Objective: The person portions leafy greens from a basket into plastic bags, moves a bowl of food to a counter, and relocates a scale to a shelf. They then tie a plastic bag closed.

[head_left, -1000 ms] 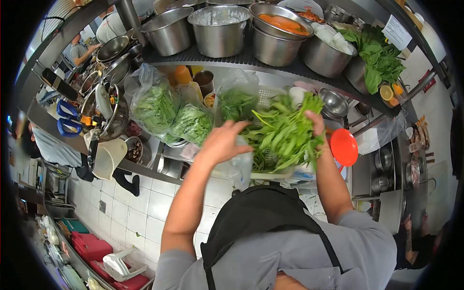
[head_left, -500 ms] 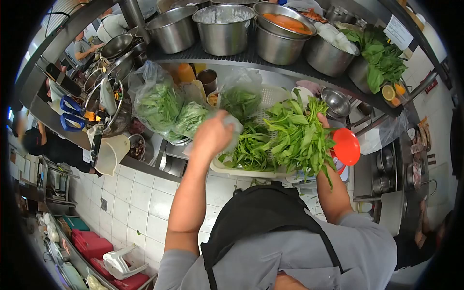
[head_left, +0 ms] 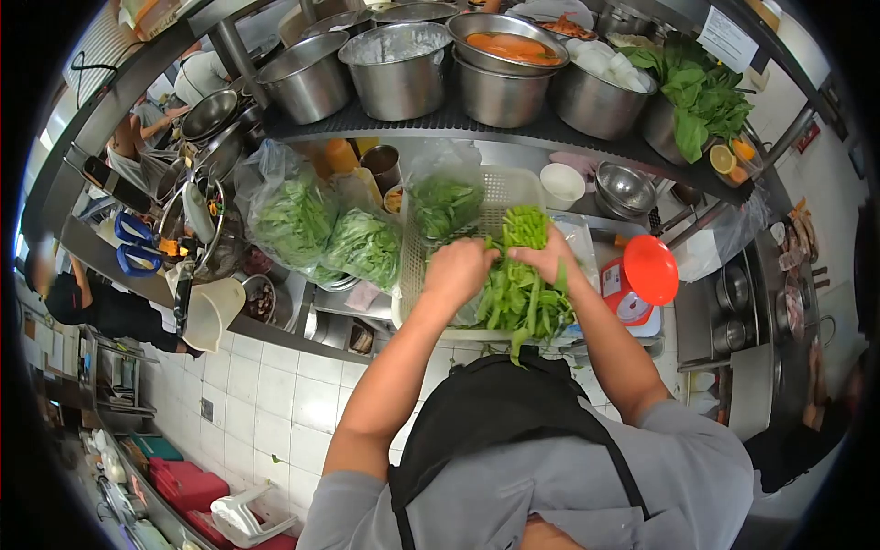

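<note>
Jug: a pale plastic jug [head_left: 212, 313] is well to the left of the basket.
Left bags: two clear bags of leafy greens [head_left: 295, 218] sit just beside the basket, on its left.
Basket: a white perforated plastic basket [head_left: 504, 186] lies in front of the person, below a shelf.
Bag in basket: a clear bag of greens [head_left: 446, 203] sits in the basket's back left part.
Left hand: the left hand [head_left: 460, 268] is over the basket, fingers curled together at the bunch's left side; what they pinch is hidden.
Bunch: a bunch of long-leafed greens [head_left: 526, 298] is over the basket's front half, cut stems toward the back, leaves drooping past the front rim.
Right hand: the right hand [head_left: 548, 254] has its fingers clamped around the bunch's stems, thumb across the top.
Bowl: a white bowl [head_left: 562, 184] is beside the basket's back right corner.
Scale: a red dial scale [head_left: 625, 298] with a round red pan [head_left: 652, 269] is right of the basket.
</note>
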{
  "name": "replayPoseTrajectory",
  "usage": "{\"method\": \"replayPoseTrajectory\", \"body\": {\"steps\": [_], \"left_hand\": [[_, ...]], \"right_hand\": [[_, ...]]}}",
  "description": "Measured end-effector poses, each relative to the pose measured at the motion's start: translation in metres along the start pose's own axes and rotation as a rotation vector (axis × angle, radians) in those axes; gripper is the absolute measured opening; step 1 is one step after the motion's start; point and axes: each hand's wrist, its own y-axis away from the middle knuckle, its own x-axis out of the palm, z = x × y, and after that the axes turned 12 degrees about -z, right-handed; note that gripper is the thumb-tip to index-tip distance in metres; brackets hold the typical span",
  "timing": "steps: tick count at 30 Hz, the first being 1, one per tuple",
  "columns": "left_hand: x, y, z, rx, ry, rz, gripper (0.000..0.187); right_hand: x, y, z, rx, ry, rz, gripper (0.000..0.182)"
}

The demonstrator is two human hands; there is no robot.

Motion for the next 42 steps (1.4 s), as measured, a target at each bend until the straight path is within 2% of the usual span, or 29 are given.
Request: {"method": "replayPoseTrajectory", "body": {"steps": [2,5,9,12,15,17,19,22,23,26,27,29,32,34,35,38,40,41,42], "left_hand": [[0.019,-0.002,0.001,0.132,-0.005,0.125,0.025],[0.005,0.0,-0.001,0.212,0.084,0.259,0.02],[0.003,0.002,0.005,0.307,0.197,0.3,0.028],[-0.008,0.002,0.008,0.321,0.263,0.309,0.038],[-0.032,0.008,0.017,0.155,0.308,0.112,0.045],[-0.052,0.005,0.033,-0.071,0.155,0.062,0.049],[-0.068,0.006,0.061,-0.026,-0.1,-0.016,0.048],[-0.087,-0.001,0.087,-0.081,-0.317,0.403,0.041],[-0.086,-0.002,0.09,-0.098,-0.276,0.233,0.037],[-0.071,-0.011,0.097,-0.186,-0.136,-0.24,0.026],[-0.06,-0.017,0.091,-0.242,-0.071,-0.371,0.023],[-0.035,-0.028,0.078,-0.267,0.073,-0.562,0.019],[-0.009,-0.034,0.051,-0.238,0.424,-0.491,0.019],[0.005,-0.035,0.037,-0.109,0.547,-0.396,0.019],[0.003,-0.032,0.031,-0.149,0.529,-0.268,0.025],[0.01,-0.031,0.035,0.011,0.52,-0.155,0.028],[-0.007,-0.023,0.02,-0.047,0.449,-0.073,0.032],[-0.013,-0.022,0.015,-0.077,0.413,-0.033,0.034],[-0.011,-0.023,0.016,-0.058,0.388,-0.062,0.036]], "right_hand": [[0.013,0.001,-0.003,-0.004,-0.097,0.058,0.059],[0.009,0.0,-0.011,0.017,-0.172,0.154,0.059],[-0.001,0.002,-0.006,0.047,-0.182,0.267,0.051],[0.001,0.004,-0.007,-0.01,-0.303,0.208,0.046],[-0.006,0.002,-0.003,0.075,-0.345,0.177,0.045],[-0.013,0.0,-0.009,0.088,-0.419,0.105,0.045],[-0.022,0.0,-0.011,0.111,-0.469,0.034,0.044],[-0.043,0.003,0.001,0.193,-0.451,0.043,0.044],[-0.047,-0.003,-0.015,0.191,-0.506,0.077,0.05],[-0.035,0.009,0.02,0.367,-0.731,0.195,0.055],[-0.019,0.017,0.042,0.326,-0.801,0.159,0.058],[0.003,0.009,0.034,0.287,-0.706,0.255,0.055],[0.029,-0.01,0.028,0.221,-0.543,0.36,0.048],[0.036,-0.023,0.021,0.196,-0.446,0.397,0.045],[0.037,-0.03,0.015,0.189,-0.403,0.407,0.043],[0.036,-0.047,-0.004,0.187,-0.391,0.416,0.043],[0.029,-0.053,-0.003,0.257,-0.463,0.402,0.044],[0.032,-0.056,-0.006,0.112,-0.413,0.419,0.048],[0.035,-0.054,-0.009,0.088,-0.276,0.397,0.05]]}}
